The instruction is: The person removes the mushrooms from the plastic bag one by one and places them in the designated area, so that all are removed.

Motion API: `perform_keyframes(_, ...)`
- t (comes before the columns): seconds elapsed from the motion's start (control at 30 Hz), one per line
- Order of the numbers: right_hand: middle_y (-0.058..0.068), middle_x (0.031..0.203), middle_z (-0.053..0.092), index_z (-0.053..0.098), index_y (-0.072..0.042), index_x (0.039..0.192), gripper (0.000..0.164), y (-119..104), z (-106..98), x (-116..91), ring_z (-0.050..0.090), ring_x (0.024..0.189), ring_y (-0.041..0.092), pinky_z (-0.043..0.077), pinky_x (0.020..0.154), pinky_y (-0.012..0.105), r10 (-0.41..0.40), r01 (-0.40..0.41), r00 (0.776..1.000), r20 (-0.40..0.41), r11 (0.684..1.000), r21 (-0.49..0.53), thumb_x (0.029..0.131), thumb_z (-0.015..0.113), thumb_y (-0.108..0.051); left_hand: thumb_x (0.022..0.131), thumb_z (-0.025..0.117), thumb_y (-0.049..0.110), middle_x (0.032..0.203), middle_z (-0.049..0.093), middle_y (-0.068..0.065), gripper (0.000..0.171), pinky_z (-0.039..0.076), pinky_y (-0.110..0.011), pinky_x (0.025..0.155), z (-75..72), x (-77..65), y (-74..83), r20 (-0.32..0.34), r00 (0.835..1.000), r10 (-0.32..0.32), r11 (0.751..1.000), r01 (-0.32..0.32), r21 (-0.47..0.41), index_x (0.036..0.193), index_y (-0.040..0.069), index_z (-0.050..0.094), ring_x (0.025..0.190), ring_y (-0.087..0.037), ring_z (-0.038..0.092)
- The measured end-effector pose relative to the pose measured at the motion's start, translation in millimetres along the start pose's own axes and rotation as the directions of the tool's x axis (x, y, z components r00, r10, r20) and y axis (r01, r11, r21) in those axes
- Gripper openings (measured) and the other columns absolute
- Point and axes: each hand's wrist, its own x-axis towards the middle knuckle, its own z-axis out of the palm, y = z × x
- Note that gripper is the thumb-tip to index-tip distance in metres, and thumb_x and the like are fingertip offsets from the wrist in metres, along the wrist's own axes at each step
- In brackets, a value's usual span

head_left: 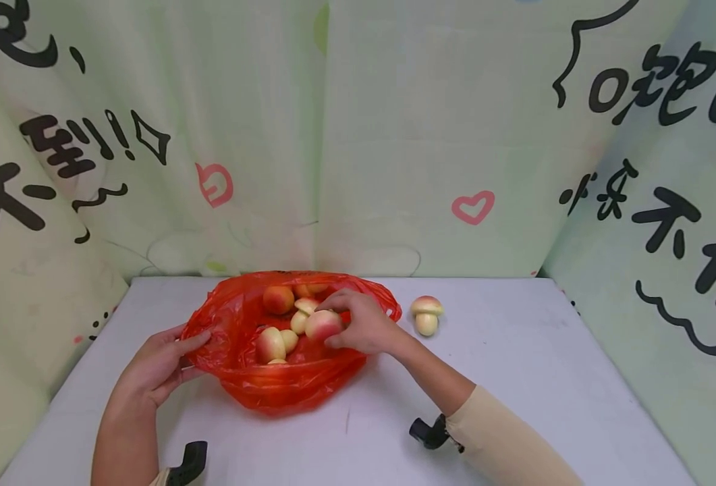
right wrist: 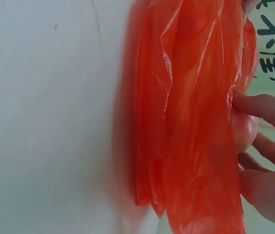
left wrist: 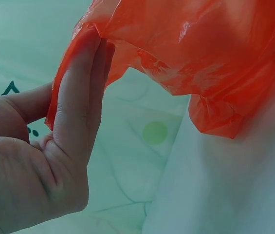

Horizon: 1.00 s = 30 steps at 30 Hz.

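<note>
A red plastic bag [head_left: 285, 388] lies wide open on the table, with several toy mushrooms inside. Its left edge is pinched by my left hand [head_left: 154, 364], thumb on one side and extended fingers on the other, as the left wrist view also shows. My right hand [head_left: 365, 325] reaches in over the right rim and holds a round pink-and-cream mushroom [head_left: 324, 326], its stem hidden. Just left of that piece sits a pale-capped mushroom [head_left: 306, 306]; a pink one [head_left: 270, 345] lies nearer the front. In the right wrist view, the bag wall partly covers the held mushroom [right wrist: 246, 131].
One mushroom [head_left: 426, 315] stands upright on the white table [head_left: 515, 378], right of the bag. Patterned curtains [head_left: 394, 148] with black lettering enclose the table at the back and sides. Black camera mounts [head_left: 432, 432] sit on both forearms.
</note>
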Motion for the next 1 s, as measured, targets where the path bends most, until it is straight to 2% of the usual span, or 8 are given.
perform_keyframes(0.23, -0.001, 0.13, 0.068, 0.072, -0.018, 0.127, 0.047, 3.0, -11.3, -5.9, 0.057, 0.128, 0.022, 0.061, 0.094, 0.041, 0.017, -0.017, 0.999, -0.048, 1.0, 0.008, 0.083, 0.087, -0.015, 0.102, 0.068, 0.035, 0.112, 0.067, 0.009, 0.077, 0.063, -0.029, 0.086, 1.5, 2.1, 3.3, 0.008, 1.0, 0.02, 1.0, -0.02, 0.007, 0.164, 0.008, 0.03, 0.098, -0.012, 0.07)
perform_keyframes(0.4, -0.006, 0.127, 0.069, 0.074, -0.021, 0.124, 0.044, 5.9, -18.3, -11.4, 0.057, 0.127, 0.019, 0.059, 0.096, 0.039, 0.005, -0.004, 0.997, -0.081, 1.0, 0.008, 0.082, 0.088, -0.018, 0.102, 0.067, 0.033, 0.112, 0.066, 0.009, 0.077, 0.063, -0.028, 0.086, 2.0, 1.2, 3.1, 0.011, 1.0, 0.024, 1.0, -0.024, 0.01, 0.163, 0.007, 0.029, 0.098, -0.012, 0.069)
perform_keyframes(0.53, -0.006, 0.126, 0.068, 0.075, -0.021, 0.121, 0.042, 7.1, -23.7, -16.3, 0.058, 0.126, 0.02, 0.06, 0.095, 0.036, -0.01, 0.016, 0.995, -0.098, 0.998, 0.066, 0.082, 0.088, -0.015, 0.102, 0.068, 0.033, 0.113, 0.066, 0.008, 0.078, 0.063, -0.029, 0.086, 1.6, 0.6, 2.4, 0.009, 1.0, 0.014, 1.0, -0.014, -0.005, 0.164, 0.008, 0.028, 0.098, -0.012, 0.069)
perform_keyframes(0.63, -0.004, 0.13, 0.066, 0.075, -0.02, 0.122, 0.042, 8.5, -26.7, -19.8, 0.059, 0.127, 0.021, 0.062, 0.09, 0.032, 0.005, 0.008, 0.995, -0.098, 0.992, 0.126, 0.083, 0.087, -0.011, 0.102, 0.068, 0.034, 0.113, 0.066, 0.009, 0.08, 0.063, -0.029, 0.087, 1.3, 0.2, 2.2, 0.002, 1.0, 0.003, 1.0, -0.003, -0.014, 0.165, 0.009, 0.026, 0.098, -0.011, 0.07)
perform_keyframes(0.73, -0.002, 0.134, 0.064, 0.074, -0.019, 0.124, 0.043, 11.0, -28.9, -22.7, 0.059, 0.127, 0.023, 0.063, 0.091, 0.032, 0.024, -0.008, 0.995, -0.092, 0.985, 0.174, 0.084, 0.086, -0.008, 0.101, 0.069, 0.034, 0.114, 0.066, 0.009, 0.081, 0.063, -0.029, 0.087, 1.4, -0.2, 2.0, -0.006, 1.0, -0.008, 1.0, 0.008, -0.016, 0.165, 0.008, 0.026, 0.098, -0.011, 0.069)
perform_keyframes(1.0, 0.002, 0.138, 0.061, 0.073, -0.016, 0.129, 0.049, 15.2, -35.3, -30.2, 0.057, 0.13, 0.026, 0.063, 0.091, 0.036, 0.02, 0.002, 0.994, -0.109, 0.981, 0.192, 0.083, 0.086, -0.007, 0.101, 0.07, 0.034, 0.11, 0.067, 0.01, 0.081, 0.063, -0.029, 0.088, 0.3, 0.3, 0.1, -0.001, 1.0, -0.016, 0.999, 0.016, -0.039, 0.164, 0.008, 0.027, 0.098, -0.011, 0.07)
